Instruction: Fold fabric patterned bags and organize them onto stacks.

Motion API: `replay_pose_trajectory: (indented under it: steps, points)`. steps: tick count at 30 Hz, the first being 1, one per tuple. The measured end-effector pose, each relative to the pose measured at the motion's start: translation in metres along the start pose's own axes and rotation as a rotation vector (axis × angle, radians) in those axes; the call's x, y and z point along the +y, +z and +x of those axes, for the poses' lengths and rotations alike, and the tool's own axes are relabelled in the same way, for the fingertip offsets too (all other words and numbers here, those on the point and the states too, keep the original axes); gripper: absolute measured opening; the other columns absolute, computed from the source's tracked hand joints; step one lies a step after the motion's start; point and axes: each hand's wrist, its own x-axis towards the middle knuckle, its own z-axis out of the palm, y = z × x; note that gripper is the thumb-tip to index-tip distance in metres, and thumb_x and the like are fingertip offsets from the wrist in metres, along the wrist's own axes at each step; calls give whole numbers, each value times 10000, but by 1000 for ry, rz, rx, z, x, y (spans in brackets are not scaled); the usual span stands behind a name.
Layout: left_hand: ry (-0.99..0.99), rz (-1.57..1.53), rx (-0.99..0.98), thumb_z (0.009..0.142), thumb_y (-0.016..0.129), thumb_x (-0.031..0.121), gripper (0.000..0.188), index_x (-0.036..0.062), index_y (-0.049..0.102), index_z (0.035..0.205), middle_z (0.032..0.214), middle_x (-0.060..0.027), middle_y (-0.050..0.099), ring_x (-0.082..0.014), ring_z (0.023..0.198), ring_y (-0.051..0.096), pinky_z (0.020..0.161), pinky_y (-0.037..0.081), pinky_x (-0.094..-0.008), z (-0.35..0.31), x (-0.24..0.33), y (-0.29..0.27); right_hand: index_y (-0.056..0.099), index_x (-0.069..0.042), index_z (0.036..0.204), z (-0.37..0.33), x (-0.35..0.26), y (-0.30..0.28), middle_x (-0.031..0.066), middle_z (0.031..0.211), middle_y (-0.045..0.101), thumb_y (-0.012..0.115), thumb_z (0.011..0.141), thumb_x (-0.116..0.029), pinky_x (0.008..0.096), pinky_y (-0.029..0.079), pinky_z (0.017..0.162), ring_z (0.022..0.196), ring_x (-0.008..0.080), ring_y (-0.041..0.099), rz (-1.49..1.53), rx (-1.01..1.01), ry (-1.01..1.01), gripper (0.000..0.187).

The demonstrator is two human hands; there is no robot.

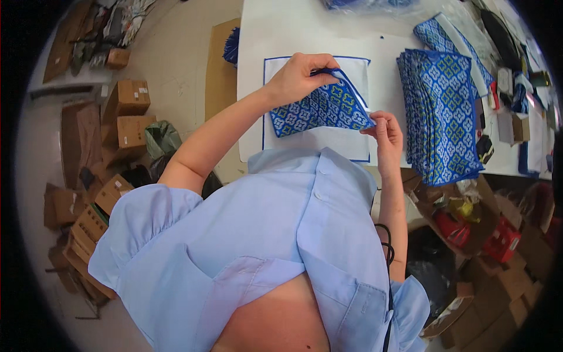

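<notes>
Between my hands a blue patterned cloth (311, 111) with a darker blue edge is lifted, part of it hanging folded with the printed side showing. My left hand (302, 76) pinches its upper edge, fingers closed on the fabric. Lower and to the right, my right hand (384, 132) grips a corner of it between thumb and fingers. Beneath lies a white cloth with a blue border (352, 146), spread on the white table (252, 35). A thick stack of matching patterned cloths (440, 117) lies right of my right hand, overhanging the front edge.
Another folded patterned cloth (451, 50) lies behind the stack. Clear plastic wrapping (404, 9) rests at the table's back. Cardboard boxes (134, 97) fill the floor on the left. Under the table at right are a black bag (431, 258) and more cartons (510, 281).
</notes>
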Motion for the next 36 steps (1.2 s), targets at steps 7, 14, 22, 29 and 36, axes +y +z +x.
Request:
replay_pose_trajectory:
  steps: [7,14,22,29,36]
  points:
    - [178,170,309,730,530,4,108,-1,565,832,695,-63,593,-103,621,537,606,426,-227,-31,44,-20,449,-26,989,21,-73,41,22,751,531,567,730,15,196,412,645,664,79,510,-266,-315,-73,288]
    - [174,223,394,722,523,-9,118,4,566,831,691,-78,594,-118,642,563,623,439,-234,-51,54,-27,485,-33,843,27,-106,57,41,509,430,580,682,7,221,351,457,479,64,417,-897,-162,-303,191]
    - [122,-77,434,789,494,6,84,0,537,860,783,-19,579,-56,736,512,688,401,-188,-55,57,-25,517,-35,863,31,-142,57,-43,599,465,550,743,-68,195,354,535,555,49,413,-586,-263,-136,129]
    - [204,-343,456,811,480,57,69,15,517,851,778,-2,565,-42,727,499,683,390,-182,-45,69,-23,445,8,1083,25,-125,56,27,1002,505,573,765,-75,200,353,789,908,100,472,-257,-443,-399,352]
    - [233,-377,503,822,466,74,65,37,517,838,756,16,550,-28,717,490,679,386,-172,-52,78,-21,520,-29,897,21,-125,75,-5,849,548,542,791,-35,152,372,680,764,39,484,-92,-179,-514,108]
